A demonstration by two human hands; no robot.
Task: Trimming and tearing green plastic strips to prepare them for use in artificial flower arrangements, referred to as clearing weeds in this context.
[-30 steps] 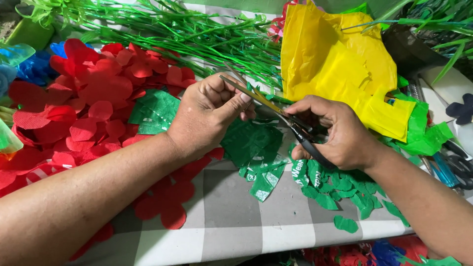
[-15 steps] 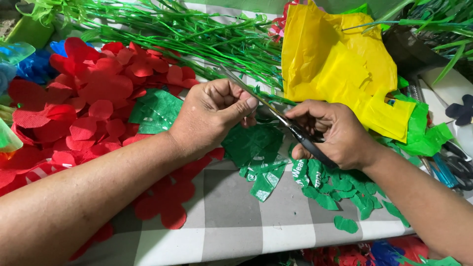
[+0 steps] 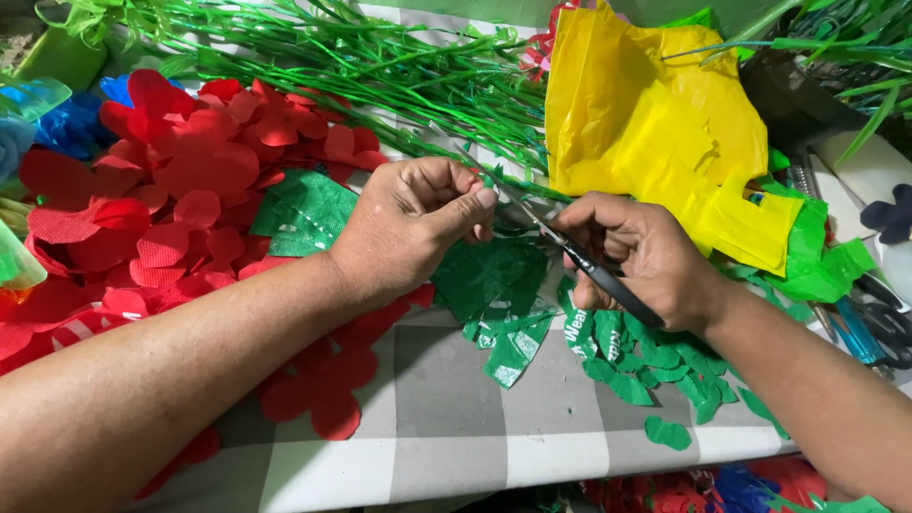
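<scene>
Scissors (image 3: 570, 255) gripped in right hand (image 3: 646, 261); left hand (image 3: 413, 223) pinching small green piece (image 3: 489, 180) above green cuttings (image 3: 608, 351), beside red petals (image 3: 190, 190).

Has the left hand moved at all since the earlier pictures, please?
Yes. The left hand has shifted slightly right and down, toward the yellow plastic sheet, closing its fingers near the scissors.

Bright, even light; soft shadows, perhaps slight edge blur.
</scene>
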